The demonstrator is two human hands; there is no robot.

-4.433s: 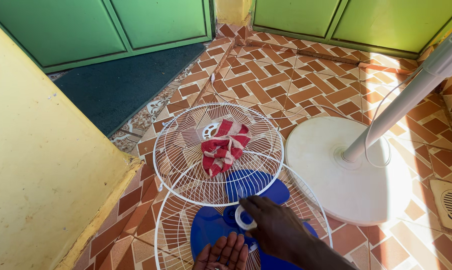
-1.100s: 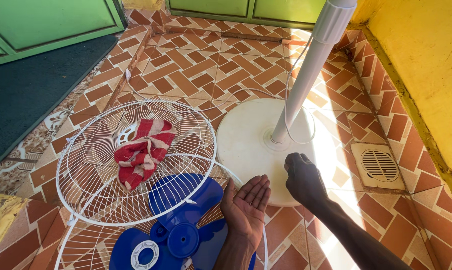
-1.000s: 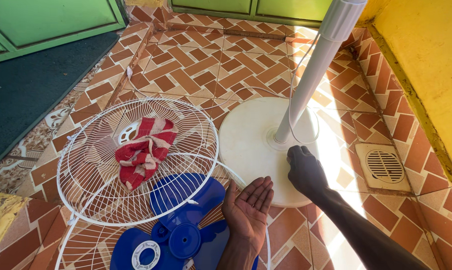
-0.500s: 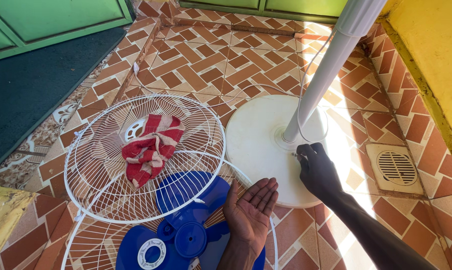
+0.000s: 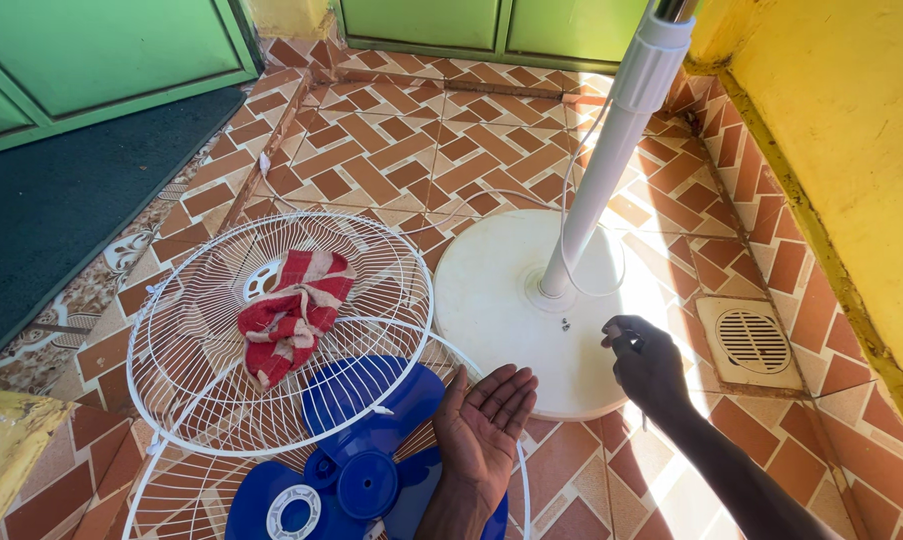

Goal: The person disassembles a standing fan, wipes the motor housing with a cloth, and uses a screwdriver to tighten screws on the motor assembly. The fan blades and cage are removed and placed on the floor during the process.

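Note:
My left hand [image 5: 483, 425] lies palm up with its fingers spread, holding nothing, over the rim of the lower white fan grille [image 5: 186, 490] and the blue fan blade [image 5: 356, 440]. My right hand [image 5: 646, 362] hovers over the front right of the round white fan base [image 5: 491, 300]. Its fingertips are pinched on what looks like a tiny pale part, too small to identify. A small dark screw [image 5: 564, 323] lies on the base by the foot of the white pole [image 5: 611, 150]. A red and white cloth [image 5: 291, 315] rests in the upper white grille [image 5: 201, 300].
The floor is brown herringbone tile [image 5: 401, 150]. A square floor drain [image 5: 753, 342] sits to the right, below a yellow wall [image 5: 841, 120]. Green doors [image 5: 101, 50] and a dark mat [image 5: 61, 200] are at the far left. A white cord [image 5: 471, 200] runs across the tiles.
My right hand reached to the base beside the pole, then drew back toward me with its fingertips pinched. My left hand stayed palm up. The view shifted right over the last few seconds.

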